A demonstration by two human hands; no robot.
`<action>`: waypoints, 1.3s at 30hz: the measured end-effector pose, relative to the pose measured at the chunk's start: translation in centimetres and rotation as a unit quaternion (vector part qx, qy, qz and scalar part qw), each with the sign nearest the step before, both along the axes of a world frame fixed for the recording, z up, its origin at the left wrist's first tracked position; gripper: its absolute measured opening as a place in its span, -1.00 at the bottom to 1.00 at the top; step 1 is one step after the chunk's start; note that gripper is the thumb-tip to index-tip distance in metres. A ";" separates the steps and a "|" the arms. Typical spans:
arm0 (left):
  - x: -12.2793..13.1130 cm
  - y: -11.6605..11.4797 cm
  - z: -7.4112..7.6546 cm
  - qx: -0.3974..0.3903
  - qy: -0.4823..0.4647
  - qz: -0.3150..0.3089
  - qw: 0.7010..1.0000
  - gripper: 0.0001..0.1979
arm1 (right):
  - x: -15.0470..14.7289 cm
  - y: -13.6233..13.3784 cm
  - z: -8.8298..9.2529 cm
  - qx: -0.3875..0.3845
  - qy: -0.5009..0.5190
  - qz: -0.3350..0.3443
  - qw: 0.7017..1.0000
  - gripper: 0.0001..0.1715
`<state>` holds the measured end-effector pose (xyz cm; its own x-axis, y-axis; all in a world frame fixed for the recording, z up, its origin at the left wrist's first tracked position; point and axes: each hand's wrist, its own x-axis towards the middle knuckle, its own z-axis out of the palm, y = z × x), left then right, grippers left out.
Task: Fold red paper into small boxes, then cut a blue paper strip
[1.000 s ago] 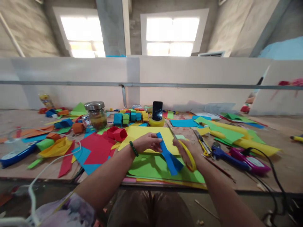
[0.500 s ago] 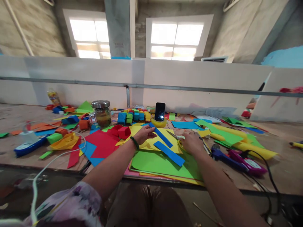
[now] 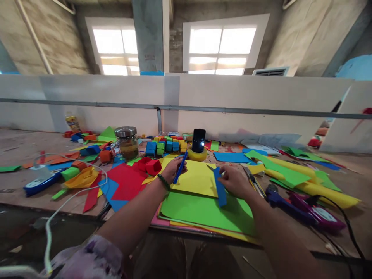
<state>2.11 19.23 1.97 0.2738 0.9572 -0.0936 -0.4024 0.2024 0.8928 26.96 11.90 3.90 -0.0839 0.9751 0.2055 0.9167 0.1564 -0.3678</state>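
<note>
Pinched in my left hand (image 3: 171, 170) is a blue paper strip (image 3: 180, 168), turned nearly edge-on to me. My right hand (image 3: 234, 181) has its fingers on a second blue strip (image 3: 220, 190), raised upright over the sheets. Beside that strip a scissors blade (image 3: 210, 167) pokes out; the rest of the scissors is hidden behind the strip and hand. Under both hands lies a yellow sheet (image 3: 197, 178), on top of a green sheet stack (image 3: 200, 213).
Left are red sheets (image 3: 126, 184), paper cubes (image 3: 153, 167) and a lidded glass jar (image 3: 126, 145). A phone (image 3: 198, 140) stands on a yellow tape roll (image 3: 197, 155). Right lie a utility knife (image 3: 255, 181), rolled yellow sheets (image 3: 325, 192) and a purple glue gun (image 3: 316, 213) with a cord.
My right hand has taken up the blue strip that lay on the sheets. The strip in my left hand has turned from slanting to nearly upright. The view has shifted slightly.
</note>
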 end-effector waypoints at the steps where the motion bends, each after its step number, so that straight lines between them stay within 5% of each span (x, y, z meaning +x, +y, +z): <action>1: 0.2 -0.3 0.1 -0.002 0.008 -0.016 1.000 -0.84 | 0.8 0.2 0.4 0.011 -0.019 -0.061 0.998 -0.79; 4: 1.0 -1.5 0.4 0.002 0.034 -0.067 0.997 -0.68 | 1.7 0.5 1.6 0.026 0.002 -0.104 0.994 -0.72; 10: 2.2 -3.5 0.0 0.071 0.136 -0.154 0.976 -0.43 | -2.8 2.6 2.3 -0.019 0.280 0.077 0.957 -0.55; 16: 1.6 -4.2 0.5 0.055 0.205 -0.213 0.954 -0.61 | -3.8 4.5 -0.3 -0.071 0.409 0.150 0.897 -0.67; 21: -0.6 -2.8 1.4 0.005 0.214 -0.308 0.927 -0.66 | -2.0 4.9 -1.5 -0.077 0.432 0.132 0.889 -0.74; 27: -0.7 -2.4 0.0 0.118 0.313 -0.260 0.906 -0.71 | -4.3 4.6 -3.3 -0.063 0.414 0.129 0.899 -0.65; 31: -0.3 -2.8 -0.9 0.176 0.351 -0.236 0.889 -0.70 | -4.9 5.2 -4.7 -0.002 0.366 0.139 0.920 -0.77; 35: -1.5 -2.2 -1.1 0.268 0.499 -0.194 0.801 -0.69 | -2.8 6.5 -5.1 0.040 0.359 0.122 0.924 -0.79; 39: -2.3 -1.6 -1.3 0.314 0.592 -0.111 0.734 -0.68 | -1.7 6.8 -5.3 0.077 0.210 0.132 0.966 -0.71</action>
